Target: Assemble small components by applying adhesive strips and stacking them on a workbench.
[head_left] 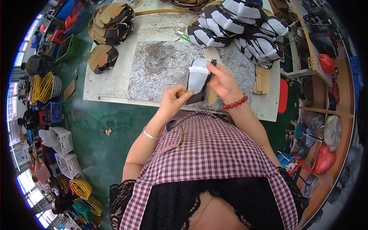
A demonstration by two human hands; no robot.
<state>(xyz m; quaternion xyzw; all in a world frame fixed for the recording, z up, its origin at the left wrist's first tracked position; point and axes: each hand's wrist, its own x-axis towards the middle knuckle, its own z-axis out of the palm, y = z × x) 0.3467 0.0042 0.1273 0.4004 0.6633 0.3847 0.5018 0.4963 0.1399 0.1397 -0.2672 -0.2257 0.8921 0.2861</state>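
Between my hands, above the near edge of the table, is a shoe upper piece (198,76) with a pale grey-white backing, a raised white strip across it and black edges. My left hand (174,99) pinches its lower left corner between thumb and fingers. On the other side my right hand (222,80) grips the upper right edge, thumb on the pale face; some of its fingers are hidden behind. A tan piece (211,96) shows just under the held part, and I cannot tell whether it is attached. Beneath lies a speckled grey work slab (153,73).
Heaped black-and-white upper pieces (226,23) cover the far right of the table. Tan-and-black pieces (111,23) are stacked far left, with a smaller pile (102,58) nearer. Green-handled thread snips (183,36) lie near the heap. A red stool (283,96) stands right of the table.
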